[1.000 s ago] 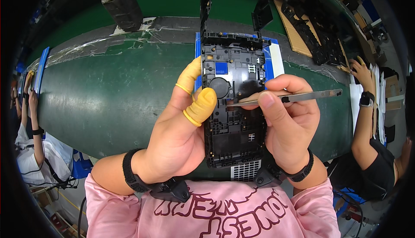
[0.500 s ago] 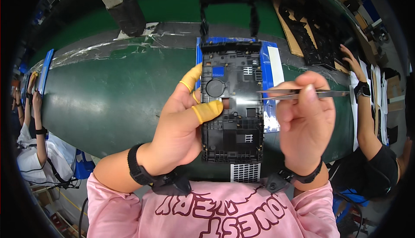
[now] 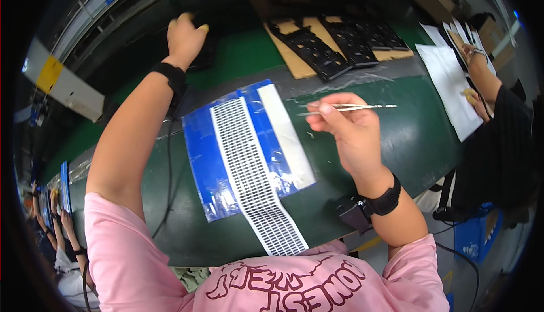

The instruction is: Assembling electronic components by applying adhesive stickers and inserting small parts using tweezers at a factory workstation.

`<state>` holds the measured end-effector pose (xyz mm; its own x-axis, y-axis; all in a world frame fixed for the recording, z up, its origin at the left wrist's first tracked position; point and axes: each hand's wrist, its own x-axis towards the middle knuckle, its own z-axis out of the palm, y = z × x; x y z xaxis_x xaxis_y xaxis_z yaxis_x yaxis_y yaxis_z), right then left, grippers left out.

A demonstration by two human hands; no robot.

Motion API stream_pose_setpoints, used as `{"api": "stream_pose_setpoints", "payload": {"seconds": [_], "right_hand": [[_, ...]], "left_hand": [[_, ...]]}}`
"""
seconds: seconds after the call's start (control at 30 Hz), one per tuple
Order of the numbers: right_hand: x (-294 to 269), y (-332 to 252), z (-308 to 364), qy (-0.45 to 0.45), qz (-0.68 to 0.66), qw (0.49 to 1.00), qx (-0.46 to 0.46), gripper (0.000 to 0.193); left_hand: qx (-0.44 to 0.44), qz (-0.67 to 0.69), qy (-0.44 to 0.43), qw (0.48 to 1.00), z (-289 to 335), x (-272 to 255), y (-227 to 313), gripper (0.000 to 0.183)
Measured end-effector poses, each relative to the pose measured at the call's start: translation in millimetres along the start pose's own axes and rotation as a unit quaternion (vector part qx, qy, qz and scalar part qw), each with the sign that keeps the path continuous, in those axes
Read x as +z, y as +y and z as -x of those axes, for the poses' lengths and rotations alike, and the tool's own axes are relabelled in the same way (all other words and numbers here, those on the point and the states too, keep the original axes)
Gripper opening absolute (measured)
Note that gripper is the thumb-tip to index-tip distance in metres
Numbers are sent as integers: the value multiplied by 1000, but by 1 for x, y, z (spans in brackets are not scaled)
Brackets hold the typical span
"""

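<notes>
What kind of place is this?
Probably a factory workshop. There's a long green worktable, black plastic parts lie on cardboard, and the person's right hand holds metal-looking tweezers.

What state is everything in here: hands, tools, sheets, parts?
Right hand, closed on tweezers
Tweezers, held up, tips apart
Left hand, stretched out, grip unclear
Blue board, lying on the table
Patterned sheet, lying across the board, lower end past its edge
Black frames, lying on cardboard
</notes>
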<state>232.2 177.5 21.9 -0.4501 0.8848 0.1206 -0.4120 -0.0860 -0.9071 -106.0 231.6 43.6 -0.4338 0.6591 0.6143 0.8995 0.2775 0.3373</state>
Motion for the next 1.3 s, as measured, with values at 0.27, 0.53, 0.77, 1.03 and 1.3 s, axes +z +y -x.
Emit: {"api": "stream_pose_setpoints", "payload": {"seconds": [0.27,0.53,0.77,1.03,1.3], "right_hand": [[1,2,-4,-53,-38,996,59,15],[15,18,13,-112,49,990,67,12],[55,21,-9,-110,120,982,95,10],[49,50,-10,-39,110,987,109,12],[51,51,-7,-36,114,987,110,12]], "left_hand": [[-47,-11,-309,950,28,73,156,46],[-148,383,-306,859,-2,-11,86,20],[-317,581,-243,709,70,-156,34,12],[-421,715,-133,542,194,-181,26,28],[-435,717,-61,541,211,-169,29,34]]}}
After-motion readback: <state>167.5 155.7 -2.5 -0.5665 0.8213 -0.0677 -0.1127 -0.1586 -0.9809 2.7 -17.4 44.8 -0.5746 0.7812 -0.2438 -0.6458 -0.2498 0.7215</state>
